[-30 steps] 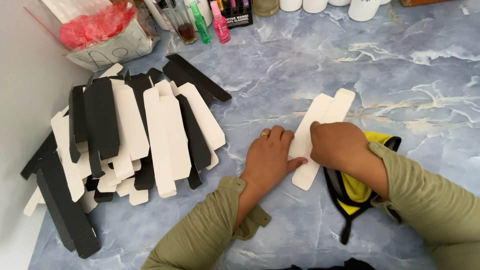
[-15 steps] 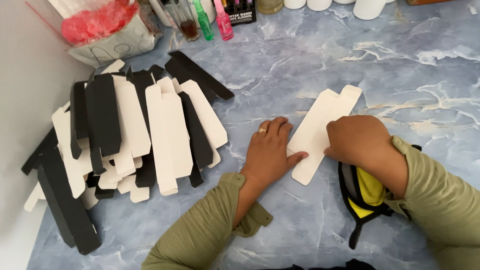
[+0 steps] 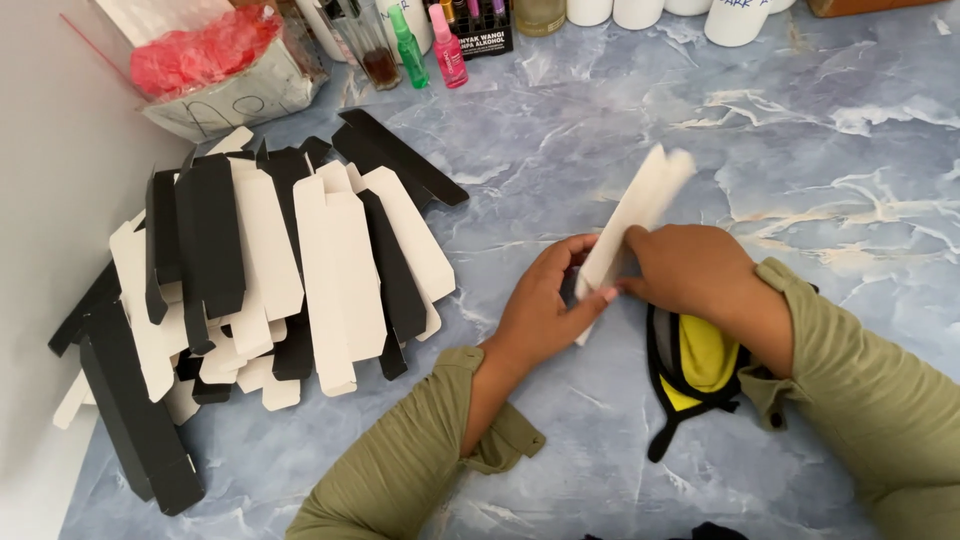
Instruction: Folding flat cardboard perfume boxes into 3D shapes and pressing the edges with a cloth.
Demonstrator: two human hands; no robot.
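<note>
A long white flat carton blank (image 3: 637,214) is lifted on edge above the blue marbled tabletop (image 3: 780,160). My left hand (image 3: 545,305) grips its lower part from the left, thumb across the front. My right hand (image 3: 690,270) pinches it from the right at about the middle. The blank's top end is blurred. Both arms wear olive green sleeves.
A heap of black and white flat carton blanks (image 3: 260,270) lies at the left against a pale wall. A yellow and black cloth item (image 3: 695,375) lies under my right wrist. Small spray bottles (image 3: 425,45) and a bag with red stuffing (image 3: 200,55) stand at the back.
The white blank lay flat on the table under both hands; now both hands have raised it and turned it on edge. My right hand moved back toward the left.
</note>
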